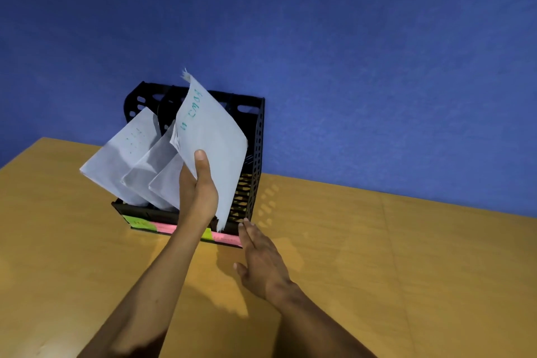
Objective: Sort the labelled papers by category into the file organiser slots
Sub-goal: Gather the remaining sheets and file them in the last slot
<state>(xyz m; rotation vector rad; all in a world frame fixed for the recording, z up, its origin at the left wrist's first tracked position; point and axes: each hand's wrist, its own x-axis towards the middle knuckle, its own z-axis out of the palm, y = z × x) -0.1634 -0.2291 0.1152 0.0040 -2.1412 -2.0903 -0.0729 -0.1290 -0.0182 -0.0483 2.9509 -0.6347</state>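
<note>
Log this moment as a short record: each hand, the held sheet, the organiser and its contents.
left hand: grips a sheet
sheet: white, green writing, torn top corner, lower edge at the organiser's rightmost slot
right hand: open, fingertips touching the organiser's front right corner
organiser: black, on a wooden table, green and pink labels on the front
papers: leaning left in other slots

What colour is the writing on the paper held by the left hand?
Teal-green handwriting on a white sheet, best seen in the head view.
</note>
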